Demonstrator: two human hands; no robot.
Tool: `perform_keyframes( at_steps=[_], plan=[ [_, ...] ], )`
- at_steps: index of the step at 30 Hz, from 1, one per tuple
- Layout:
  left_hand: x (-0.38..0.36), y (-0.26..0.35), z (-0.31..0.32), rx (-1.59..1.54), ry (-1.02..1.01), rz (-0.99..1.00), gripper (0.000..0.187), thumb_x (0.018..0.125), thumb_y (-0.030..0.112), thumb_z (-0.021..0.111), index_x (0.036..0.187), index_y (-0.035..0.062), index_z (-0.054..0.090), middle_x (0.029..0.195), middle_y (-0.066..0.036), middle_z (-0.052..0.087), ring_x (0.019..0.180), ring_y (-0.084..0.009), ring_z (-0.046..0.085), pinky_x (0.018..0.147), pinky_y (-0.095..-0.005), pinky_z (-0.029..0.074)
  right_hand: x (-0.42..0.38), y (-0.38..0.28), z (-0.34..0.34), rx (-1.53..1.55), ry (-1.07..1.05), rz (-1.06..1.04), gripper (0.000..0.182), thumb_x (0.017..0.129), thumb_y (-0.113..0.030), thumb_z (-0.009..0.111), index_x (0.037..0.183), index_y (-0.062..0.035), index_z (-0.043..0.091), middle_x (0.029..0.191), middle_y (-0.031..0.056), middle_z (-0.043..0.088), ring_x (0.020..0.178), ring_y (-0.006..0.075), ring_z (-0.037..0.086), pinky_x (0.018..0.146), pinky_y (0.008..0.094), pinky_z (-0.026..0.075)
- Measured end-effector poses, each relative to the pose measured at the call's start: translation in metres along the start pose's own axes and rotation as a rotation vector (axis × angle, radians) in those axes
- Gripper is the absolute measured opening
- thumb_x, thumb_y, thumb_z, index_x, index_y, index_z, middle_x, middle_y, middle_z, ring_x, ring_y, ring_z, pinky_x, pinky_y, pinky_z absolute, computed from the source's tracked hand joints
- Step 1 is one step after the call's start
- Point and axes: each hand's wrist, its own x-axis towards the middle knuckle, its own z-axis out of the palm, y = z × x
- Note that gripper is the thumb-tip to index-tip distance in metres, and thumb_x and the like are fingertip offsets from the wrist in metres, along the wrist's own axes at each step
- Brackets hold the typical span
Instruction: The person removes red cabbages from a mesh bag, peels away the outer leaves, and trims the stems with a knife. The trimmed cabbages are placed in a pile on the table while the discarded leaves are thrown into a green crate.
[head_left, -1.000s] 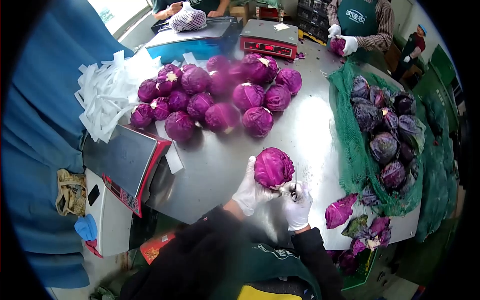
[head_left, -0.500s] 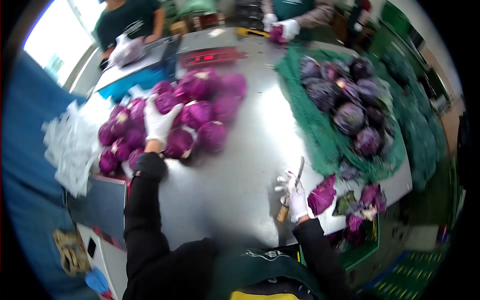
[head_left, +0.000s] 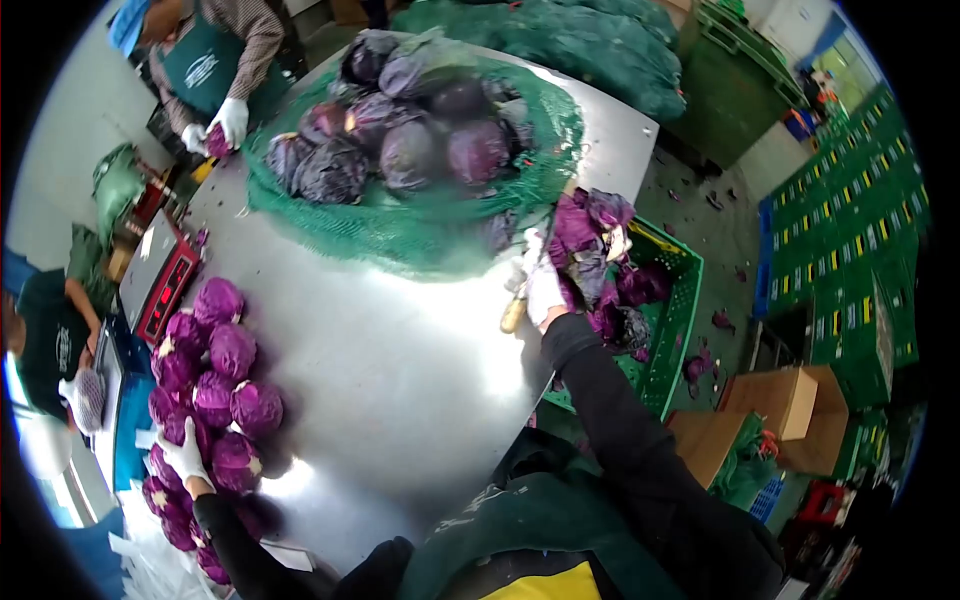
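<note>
My left hand (head_left: 184, 456), in a white glove, rests among the trimmed purple cabbages (head_left: 257, 407) at the left of the table, its thumb and fingers spread against them. At the table's right edge my gloved right hand (head_left: 541, 283) is closed around a knife (head_left: 513, 316). The wooden handle sticks out below the fingers; the blade is hard to make out. Loose outer cabbage leaves (head_left: 575, 225) lie right beside this hand. Some of them hang over a green crate (head_left: 685, 290) below the edge, which holds more leaves.
Untrimmed cabbages (head_left: 408, 155) lie in a green net (head_left: 400, 240) at the back. A red scale (head_left: 170, 285) stands at the far left. Two people work across the table, one with gloved hands (head_left: 230, 122) at a cabbage. Green crates (head_left: 860, 220) are stacked at the right.
My view has swung to the right, bringing the green crate and floor into sight. My right hand, with the knife, has moved up against the loose leaves. My left hand stays among the trimmed cabbages.
</note>
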Motion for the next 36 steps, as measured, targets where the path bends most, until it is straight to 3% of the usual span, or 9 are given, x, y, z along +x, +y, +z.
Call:
perform_keyframes(
  at_steps=[4, 7, 11, 16, 22, 23, 26, 31, 36],
  plan=[
    [-0.046, 0.06, -0.009, 0.283, 0.259, 0.114, 0.091, 0.081, 0.063, 0.069, 0.151, 0.0158, 0.032, 0.14, -0.032, 0.043, 0.132, -0.0454, 0.041, 0.109, -0.0497, 0.036, 0.022, -0.048, -0.088, 0.048, 0.252, -0.178, 0.042, 0.098, -0.055, 0.048, 0.124, -0.0223, 0.052, 0.092, 0.0016, 0.054, 0.07, 0.0165, 0.054, 0.061, 0.0351, 0.05],
    [-0.098, 0.114, 0.003, -0.066, 0.34, 0.599, 0.072, 0.086, 0.027, 0.075, 0.142, -0.0021, 0.04, 0.139, -0.023, 0.048, 0.128, -0.0387, 0.045, 0.111, -0.0462, 0.033, 0.015, -0.064, -0.148, 0.035, 0.558, -0.316, 0.044, 0.102, -0.046, 0.041, 0.139, -0.0224, 0.044, 0.111, 0.0082, 0.051, 0.088, 0.0209, 0.056, 0.068, 0.0386, 0.052],
    [-0.221, 0.206, 0.025, -0.387, -0.36, 0.852, 0.067, 0.082, 0.008, 0.073, 0.141, -0.0004, 0.041, 0.139, -0.016, 0.042, 0.13, -0.0307, 0.041, 0.111, -0.0398, 0.032, -0.056, -0.061, -0.175, -0.076, 0.424, -0.218, 0.048, 0.107, -0.043, 0.035, 0.15, -0.0224, 0.035, 0.126, 0.0106, 0.053, 0.102, 0.0202, 0.059, 0.079, 0.0384, 0.055],
    [-0.328, 0.241, 0.113, -0.225, -0.56, 1.132, 0.087, 0.083, 0.033, 0.076, 0.15, 0.0023, 0.031, 0.154, -0.03, 0.023, 0.144, -0.0446, 0.023, 0.116, -0.0539, 0.022, -0.107, -0.024, -0.235, -0.005, 0.385, -0.037, 0.06, 0.101, -0.05, 0.047, 0.151, -0.0189, 0.033, 0.103, 0.0119, 0.066, 0.072, 0.0155, 0.063, 0.056, 0.0262, 0.045],
    [-0.471, 0.355, 0.103, -0.637, -1.408, 1.499, 0.069, 0.092, 0.037, 0.066, 0.146, 0.0052, 0.04, 0.151, -0.027, 0.034, 0.144, -0.0413, 0.028, 0.117, -0.0473, 0.027, -0.15, 0.02, -0.285, -0.07, 0.481, -0.011, 0.008, 0.079, -0.002, 0.063, 0.074, -0.006, 0.058, 0.074, 0.0032, 0.06, 0.066, 0.0134, 0.055, 0.057, 0.0285, 0.042],
    [-0.484, 0.367, 0.095, -0.651, -1.466, 1.621, 0.067, 0.092, 0.037, 0.066, 0.146, 0.0062, 0.041, 0.151, -0.027, 0.035, 0.144, -0.0409, 0.028, 0.117, -0.0462, 0.027, -0.157, 0.018, -0.278, 0.038, 0.54, -0.033, 0.015, 0.084, -0.007, 0.061, 0.098, -0.0067, 0.056, 0.078, 0.0037, 0.063, 0.066, 0.0126, 0.057, 0.056, 0.0275, 0.042],
    [-0.467, 0.413, 0.096, -0.689, -1.144, 1.738, 0.056, 0.095, 0.031, 0.064, 0.143, 0.0092, 0.047, 0.149, -0.024, 0.04, 0.141, -0.0385, 0.036, 0.115, -0.0452, 0.031, -0.184, -0.012, -0.263, 0.088, 0.45, -0.039, 0.04, 0.099, -0.019, 0.051, 0.137, -0.0126, 0.041, 0.089, 0.0071, 0.07, 0.069, 0.0114, 0.061, 0.058, 0.0259, 0.044],
    [-0.328, 0.493, 0.133, -0.649, -0.51, 1.302, 0.026, 0.092, 0.013, 0.064, 0.114, 0.0007, 0.066, 0.106, -0.017, 0.071, 0.091, -0.0301, 0.07, 0.082, -0.035, 0.055, -0.189, -0.009, -0.301, -0.062, 0.489, 0.052, 0.023, 0.098, -0.021, 0.053, 0.114, -0.0039, 0.054, 0.089, 0.0094, 0.071, 0.066, 0.0102, 0.058, 0.056, 0.0253, 0.044],
    [-0.238, 0.568, 0.169, -0.369, -0.364, 1.249, 0.036, 0.09, 0.019, 0.065, 0.12, -0.0009, 0.062, 0.116, -0.022, 0.066, 0.109, -0.0369, 0.063, 0.096, -0.0403, 0.049, -0.202, 0.003, -0.274, -0.062, 0.486, 0.082, 0.023, 0.095, -0.019, 0.055, 0.112, -0.0036, 0.053, 0.085, 0.0127, 0.071, 0.062, 0.0139, 0.06, 0.052, 0.0272, 0.044]
  ],
)
